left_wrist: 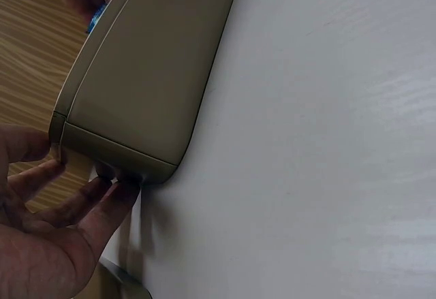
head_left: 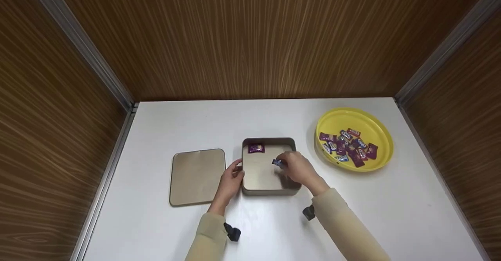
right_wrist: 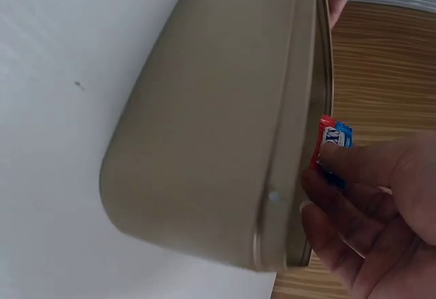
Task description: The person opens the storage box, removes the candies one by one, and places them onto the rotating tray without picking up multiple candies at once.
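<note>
An open metal tin stands on the table, with a purple-wrapped candy in its back left corner. My left hand touches the tin's left side, its fingertips against the outer wall and near the rim. Over the inside of the tin, my right hand pinches a small wrapped candy between thumb and fingers. The right wrist view shows red and blue on this candy's wrapper, just beside the rim.
A round yellow tray at the right holds several wrapped candies in purple, blue and red. The flat tin lid lies left of the tin, close to my left hand. Wood-grain panels border the white table behind and at both sides.
</note>
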Demonstrator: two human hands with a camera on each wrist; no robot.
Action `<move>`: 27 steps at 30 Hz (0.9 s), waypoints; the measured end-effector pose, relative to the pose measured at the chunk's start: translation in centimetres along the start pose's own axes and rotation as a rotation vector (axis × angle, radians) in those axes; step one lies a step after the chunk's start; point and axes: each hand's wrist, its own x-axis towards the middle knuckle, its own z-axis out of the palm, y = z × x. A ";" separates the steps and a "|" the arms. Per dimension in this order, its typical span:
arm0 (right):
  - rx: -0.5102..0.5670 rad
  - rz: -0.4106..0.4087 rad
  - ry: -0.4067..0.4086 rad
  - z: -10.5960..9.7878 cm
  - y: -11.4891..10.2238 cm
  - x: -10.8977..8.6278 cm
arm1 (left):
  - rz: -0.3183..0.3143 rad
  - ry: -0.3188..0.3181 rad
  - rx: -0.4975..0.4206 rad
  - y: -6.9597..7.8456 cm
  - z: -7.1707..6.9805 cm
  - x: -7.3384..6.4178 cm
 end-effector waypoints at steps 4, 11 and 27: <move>0.061 0.035 0.022 -0.6 0.4 -0.7 | -0.007 0.005 0.005 0.0 0.0 0.0; 0.171 0.104 0.027 -1.3 1.5 -2.2 | -0.009 0.001 0.010 -0.1 0.0 0.0; 0.177 0.219 0.286 -5.0 7.2 -4.9 | -0.004 -0.009 -0.001 0.1 0.0 0.0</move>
